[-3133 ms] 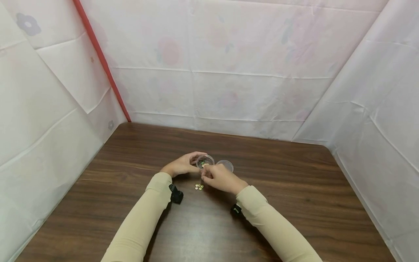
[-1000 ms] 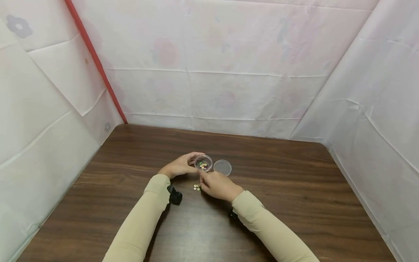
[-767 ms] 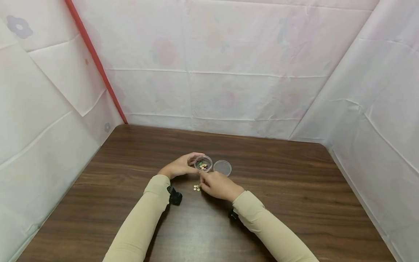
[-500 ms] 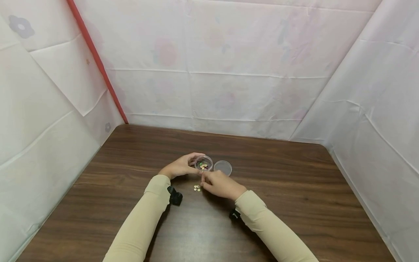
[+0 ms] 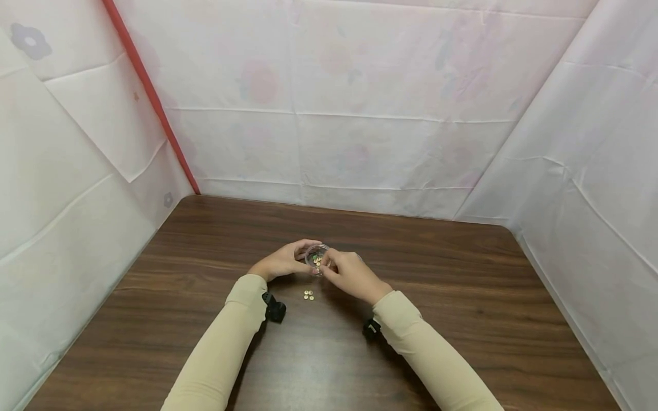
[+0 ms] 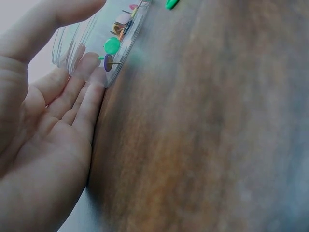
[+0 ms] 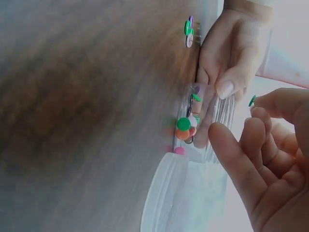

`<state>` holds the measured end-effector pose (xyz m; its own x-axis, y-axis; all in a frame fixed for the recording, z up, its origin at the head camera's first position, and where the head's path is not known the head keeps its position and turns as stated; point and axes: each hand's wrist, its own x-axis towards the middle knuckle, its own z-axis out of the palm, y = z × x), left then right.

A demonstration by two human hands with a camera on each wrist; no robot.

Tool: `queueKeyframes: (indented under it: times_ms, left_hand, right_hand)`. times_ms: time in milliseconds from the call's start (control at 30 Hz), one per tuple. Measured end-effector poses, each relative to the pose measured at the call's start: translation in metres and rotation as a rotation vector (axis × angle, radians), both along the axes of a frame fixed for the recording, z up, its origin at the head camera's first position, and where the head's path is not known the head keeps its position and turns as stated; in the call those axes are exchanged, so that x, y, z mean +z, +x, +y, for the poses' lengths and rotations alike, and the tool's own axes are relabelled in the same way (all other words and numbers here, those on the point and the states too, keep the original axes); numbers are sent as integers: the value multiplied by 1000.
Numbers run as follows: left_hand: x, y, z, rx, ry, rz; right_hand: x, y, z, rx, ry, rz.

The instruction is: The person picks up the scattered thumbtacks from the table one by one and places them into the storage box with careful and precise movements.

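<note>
My left hand (image 5: 284, 261) grips a clear round tub (image 7: 195, 155) on the table, thumb over its rim and fingers along its far side. Inside lie several coloured thumbtacks (image 7: 183, 124), among them green, orange and pink ones. My right hand (image 5: 353, 275) is over the tub's right edge, pinching a green thumbtack (image 7: 252, 100) at its fingertips, above rim height. On the tabletop nearer the body, a small group of thumbtacks (image 5: 308, 295) sits heads up; in the right wrist view they show green, purple and pale pink.
Right of the tub lies its clear lid (image 7: 160, 198), mostly covered by the right hand in the head view. The brown wood table (image 5: 462, 319) is bordered by pale patterned cloth (image 5: 385, 68) at the back and both sides.
My right hand has risen from beside the loose thumbtacks to over the tub's rim, now covering most of the lid. The left hand has kept its grip on the tub.
</note>
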<state>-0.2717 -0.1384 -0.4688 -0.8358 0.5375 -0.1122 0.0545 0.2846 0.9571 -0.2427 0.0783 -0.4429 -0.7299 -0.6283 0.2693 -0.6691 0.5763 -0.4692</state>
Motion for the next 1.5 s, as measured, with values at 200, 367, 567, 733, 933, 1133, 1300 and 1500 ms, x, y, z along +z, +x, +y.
queueKeyframes:
  times_ms: [200, 367, 567, 733, 933, 1133, 1300, 1500]
  left_hand:
    - [-8, -5, -1, 13, -23, -9]
    - [-18, -8, -1, 22, -24, 1]
    - [-17, -7, 0, 25, -23, 17]
    - [-18, -8, 0, 25, -25, 28]
    - [-19, -8, 0, 21, -17, 23]
    - [-19, -9, 0, 26, -18, 21]
    - [-18, -9, 0, 33, -24, 24]
    - [-19, -9, -1, 29, -20, 28]
  right_hand:
    - [3, -8, -1, -43, 9, -25]
    - [3, -12, -2, -44, 11, -37]
    - [3, -18, -3, -63, 52, -34]
    - [3, -25, -4, -73, 93, -60]
    - [3, -31, -6, -79, 151, -89]
    - [2, -36, -10, -81, 178, -102]
    - [1, -39, -12, -80, 203, -83]
    - [1, -38, -11, -103, 197, -86]
